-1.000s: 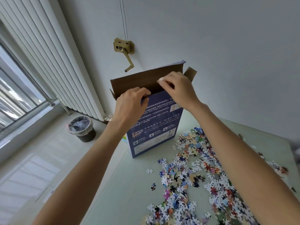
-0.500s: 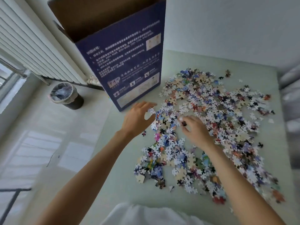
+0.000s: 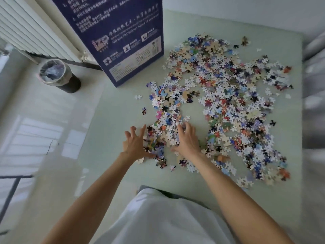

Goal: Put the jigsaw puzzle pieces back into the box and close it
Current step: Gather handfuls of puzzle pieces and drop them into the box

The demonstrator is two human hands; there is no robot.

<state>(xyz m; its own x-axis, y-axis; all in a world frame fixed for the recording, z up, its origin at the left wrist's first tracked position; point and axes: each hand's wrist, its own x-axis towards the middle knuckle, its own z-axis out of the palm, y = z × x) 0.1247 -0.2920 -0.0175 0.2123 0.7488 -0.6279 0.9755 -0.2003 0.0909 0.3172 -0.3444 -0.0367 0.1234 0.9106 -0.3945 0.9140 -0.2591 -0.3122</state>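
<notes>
A tall dark blue puzzle box [image 3: 121,37] stands upright at the far left of the pale green table [image 3: 112,131]; its top is out of frame. Many loose jigsaw pieces [image 3: 226,95] lie spread over the table's middle and right. My left hand [image 3: 135,143] and my right hand [image 3: 186,140] rest on the near left part of the pile, fingers spread and bent, with a small heap of pieces [image 3: 161,136] between them. Neither hand plainly grips anything.
A black waste bin [image 3: 58,74] with a plastic liner stands on the floor left of the table, below a white radiator [image 3: 31,30]. A grey blurred surface [image 3: 314,95] lies past the table's right edge. A white garment [image 3: 158,217] fills the bottom.
Both hands left the box's top flap and came down onto the pieces, then slid nearer to me along the pile. The view tilted down, so the box top went out of frame.
</notes>
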